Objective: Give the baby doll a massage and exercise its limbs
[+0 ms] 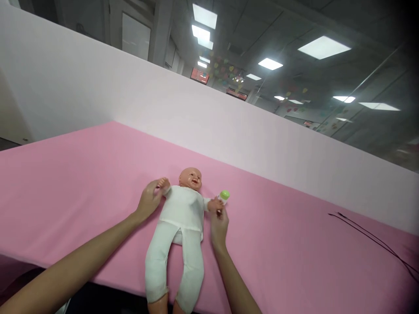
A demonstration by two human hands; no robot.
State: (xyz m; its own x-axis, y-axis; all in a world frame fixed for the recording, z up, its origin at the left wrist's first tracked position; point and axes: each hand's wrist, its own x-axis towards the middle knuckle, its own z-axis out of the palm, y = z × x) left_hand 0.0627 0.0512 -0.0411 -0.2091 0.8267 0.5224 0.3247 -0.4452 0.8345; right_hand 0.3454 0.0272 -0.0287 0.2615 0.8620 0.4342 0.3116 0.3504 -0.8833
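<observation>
I count one doll [183, 209], lying face up on one pink cloth [278, 253], its head [190, 178] away from me and its two legs [174, 264] pointing back towards me. It wears one white top and one pair of white trousers. Two hands reach it, one on each side.

On the doll's side nearer the left of my view, the left hand [149, 201] is narrow, thumb and fingers closed on one of the doll's two small hands. On the opposite side, the right hand [220, 226] is narrow too, its fingers gathered at the doll's other small hand. One container [224, 195] with a green cap shows just beyond that small hand, tilted; I cannot tell whether the right hand's fingers touch it as well.

Well to the right of the doll, I make out two thin black cable ends [363, 230] on the cloth. Beyond the doll's head, one white partition [209, 122] runs across my view. Above and behind that, farther from the doll, I count more than ten lit ceiling panels [324, 47].
</observation>
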